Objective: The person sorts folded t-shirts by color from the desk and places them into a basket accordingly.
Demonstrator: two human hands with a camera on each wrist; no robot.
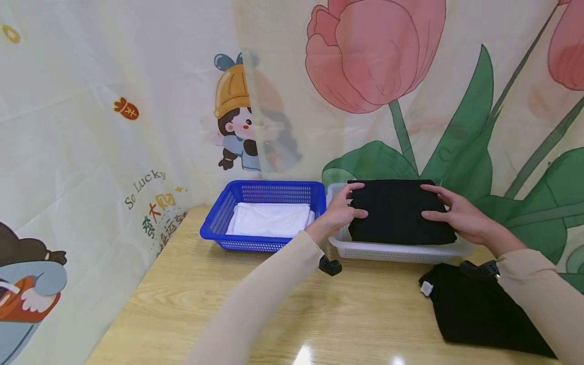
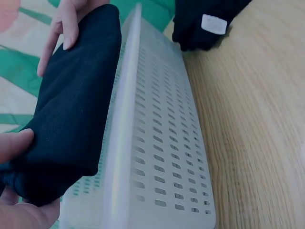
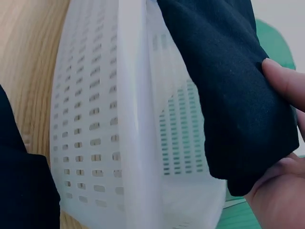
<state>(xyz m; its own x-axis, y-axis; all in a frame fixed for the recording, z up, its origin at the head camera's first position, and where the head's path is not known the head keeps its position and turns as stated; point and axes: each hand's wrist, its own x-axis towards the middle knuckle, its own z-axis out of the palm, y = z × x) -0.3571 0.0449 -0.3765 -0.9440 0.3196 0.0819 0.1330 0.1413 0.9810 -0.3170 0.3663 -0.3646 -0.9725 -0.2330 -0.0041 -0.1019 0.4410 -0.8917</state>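
Note:
A folded black garment (image 1: 394, 213) is held by its two sides over the white basket (image 1: 392, 252). My left hand (image 1: 338, 209) grips its left end, thumb on top and fingers curled beneath in the left wrist view. At the opposite end my right hand (image 1: 461, 215) pinches the cloth, with the thumb (image 3: 283, 81) on the upper face and fingers under the fold. In both wrist views the garment hangs at the level of the basket's rim (image 2: 125, 129), above its slotted inside.
Left of the white basket stands a blue basket (image 1: 214, 234) with folded white cloth (image 1: 269, 219) inside. Another black garment (image 1: 479, 314) with a white tag lies on the wooden table (image 1: 219, 304) under my right forearm. A printed curtain (image 1: 283, 76) hangs behind.

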